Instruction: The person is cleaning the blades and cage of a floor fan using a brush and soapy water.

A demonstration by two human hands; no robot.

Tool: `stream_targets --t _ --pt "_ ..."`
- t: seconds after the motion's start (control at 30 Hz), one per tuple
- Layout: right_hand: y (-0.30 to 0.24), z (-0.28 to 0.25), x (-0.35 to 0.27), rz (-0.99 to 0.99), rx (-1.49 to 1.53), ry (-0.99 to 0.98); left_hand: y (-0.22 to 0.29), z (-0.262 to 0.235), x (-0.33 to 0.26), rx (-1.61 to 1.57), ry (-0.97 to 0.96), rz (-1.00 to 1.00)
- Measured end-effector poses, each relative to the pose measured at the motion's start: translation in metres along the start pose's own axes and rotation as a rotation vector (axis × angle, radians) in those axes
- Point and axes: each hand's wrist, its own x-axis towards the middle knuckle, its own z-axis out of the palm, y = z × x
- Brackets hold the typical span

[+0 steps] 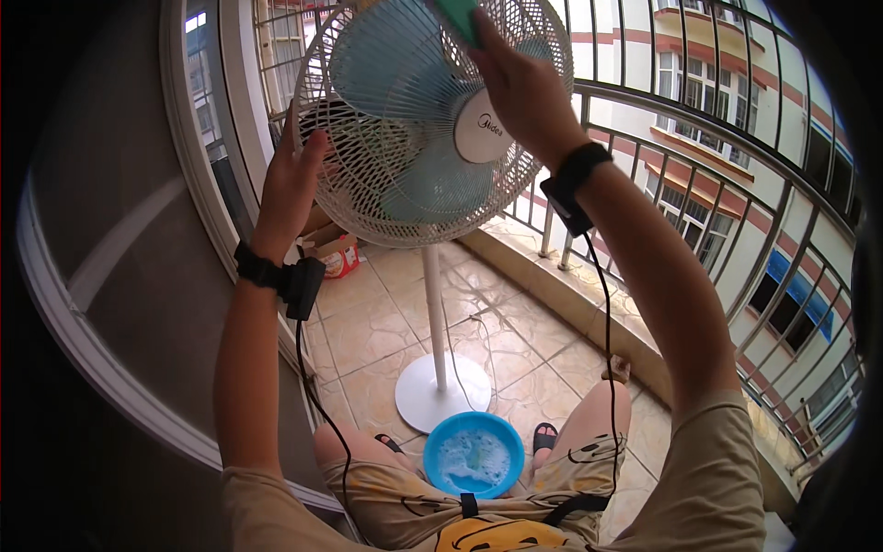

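Observation:
A white standing fan (432, 304) with light blue blades rises in front of me. My left hand (292, 189) grips the left rim of its round wire guard (395, 225), thumb in front and fingers mostly hidden behind. At the upper right of the guard, my right hand (529, 97) holds a green sponge (454, 17) against or just before the wires; whether it touches I cannot tell. The sponge is partly cut off by the top of the view. Between my legs, near the fan's round base (414, 405), stands a blue basin (440, 428) of sudsy water.
A metal railing (681, 106) on a low ledge runs along the right. Sliding door frames (189, 138) line the left. A red and white carton (340, 258) sits on the tiled floor (368, 317) behind the fan. Black cables (605, 313) hang from both wrist straps.

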Motion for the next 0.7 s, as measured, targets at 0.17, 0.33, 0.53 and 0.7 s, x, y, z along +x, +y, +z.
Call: stream_targets --t 0.17,0.33,0.53,0.7 --pt "-0.005 0.035 -0.054 -0.004 -0.010 0.035 -0.024 -0.010 0.001 0.029 0.056 0.037" --pt "-0.030 0.046 -0.197 0.000 -0.008 -0.513 -0.022 -0.005 0.006 -0.021 0.042 0.021" --pt "-0.057 0.021 -0.204 0.074 0.063 -0.564 -0.022 0.006 0.011 -0.016 0.068 0.049" --pt "-0.022 -0.008 -0.061 0.075 0.065 -0.001 -0.020 0.005 0.000 -0.052 0.058 0.049"
